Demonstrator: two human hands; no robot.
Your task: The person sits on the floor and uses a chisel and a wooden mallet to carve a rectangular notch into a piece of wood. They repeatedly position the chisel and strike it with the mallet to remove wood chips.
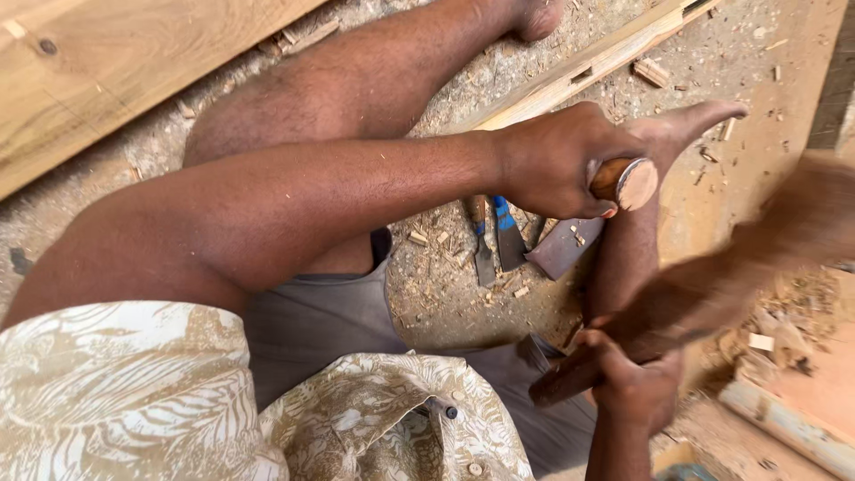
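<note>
- a dusty workshop floor [445, 294], strewn with wood chips and sawdust, fills the view; the person sits on it with bare legs spread.
- a pale wooden plank [107, 71] lies across the upper left corner, and a long narrow wooden strip [579, 67] with a slot cut in it runs slantwise at the top.
- the left hand [557, 160] reaches across the body, its fingers clenched around the round wooden handle of a chisel [628, 183]; only the handle end shows past the fist, the blade is hidden.
- the right hand [637, 379] is low at the right, fingers clamped on the shaft of a wooden mallet [712, 285], which is smeared with motion blur and slants up toward the right edge.
- between the legs, on the floor, lie two spare chisels [499, 236], one with a blue handle, just beside a flat dark metal blade [565, 248].
- a heap of fresh shavings [784, 321] sits on a reddish board [828, 383] at the right.
- the patterned shirt and grey shorts fill the bottom.
</note>
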